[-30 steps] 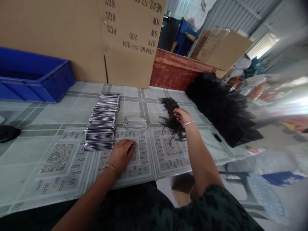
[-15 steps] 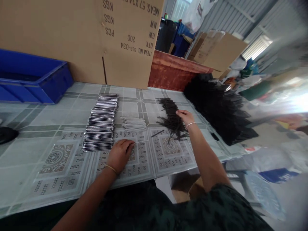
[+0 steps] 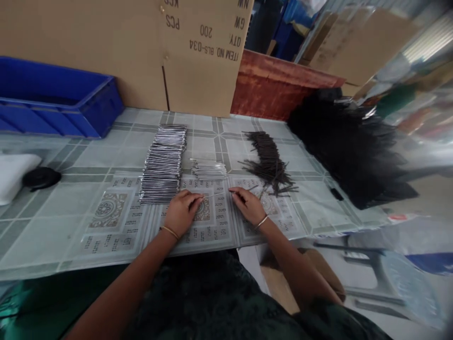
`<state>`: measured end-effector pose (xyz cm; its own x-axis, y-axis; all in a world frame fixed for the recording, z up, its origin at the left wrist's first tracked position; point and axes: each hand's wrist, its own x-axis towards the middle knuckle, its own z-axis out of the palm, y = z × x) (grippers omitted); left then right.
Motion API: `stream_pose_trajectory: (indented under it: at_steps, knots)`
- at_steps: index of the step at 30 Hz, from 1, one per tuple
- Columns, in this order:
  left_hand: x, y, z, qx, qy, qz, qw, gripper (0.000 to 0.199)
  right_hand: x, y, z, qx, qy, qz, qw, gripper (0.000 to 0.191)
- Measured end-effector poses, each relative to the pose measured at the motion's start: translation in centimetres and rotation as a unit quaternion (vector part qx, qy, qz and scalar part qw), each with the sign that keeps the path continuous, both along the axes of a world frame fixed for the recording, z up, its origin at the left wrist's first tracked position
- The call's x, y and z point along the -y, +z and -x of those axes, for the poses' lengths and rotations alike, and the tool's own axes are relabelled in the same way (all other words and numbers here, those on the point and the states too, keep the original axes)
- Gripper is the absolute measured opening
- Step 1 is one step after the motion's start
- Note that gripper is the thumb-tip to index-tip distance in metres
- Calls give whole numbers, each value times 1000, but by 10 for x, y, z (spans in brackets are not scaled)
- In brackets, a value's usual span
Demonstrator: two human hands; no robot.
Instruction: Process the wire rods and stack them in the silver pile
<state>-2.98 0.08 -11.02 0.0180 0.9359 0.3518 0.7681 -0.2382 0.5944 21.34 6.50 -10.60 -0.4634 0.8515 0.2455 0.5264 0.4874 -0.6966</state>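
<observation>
My left hand (image 3: 183,212) pinches a thin silvery rod (image 3: 214,194) that points right, over the patterned table cover. Close to the rod's free end, my right hand (image 3: 248,204) is closed on a small dark stick (image 3: 231,190), mostly hidden by the fingers. A long stack of shiny ridged rods (image 3: 163,163) lies beyond my left hand. Between the hands, farther back, is a small pile of thin silvery rods (image 3: 209,169). The heap of dark sticks (image 3: 271,160) lies beyond my right hand.
A blue crate (image 3: 95,106) stands at the back left, beside a large cardboard sheet (image 3: 201,85). A round black object (image 3: 41,178) lies at the left. Black material (image 3: 339,146) is piled at the right. A cardboard box (image 3: 357,42) stands behind.
My right hand has come from the dark heap towards the rod's tip, now with a dark stick. My left hand still holds the rod. The view has shifted.
</observation>
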Motion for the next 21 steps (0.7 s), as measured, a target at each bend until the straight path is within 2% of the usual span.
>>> stream_pose_trajectory:
  at_steps: [3, 6, 21]
  knots:
    - [0, -1, 1, -10, -5, 11, 1000, 29, 8, -12, 4, -2, -8, -26, 1000, 23]
    - [0, -2, -1, -22, -8, 14, 1000, 30, 6, -11, 4, -9, 1, -38, 999, 21]
    - [1, -3, -2, -35, -12, 4, 999, 32, 3, -15, 3, -65, -2, 5, 998, 20]
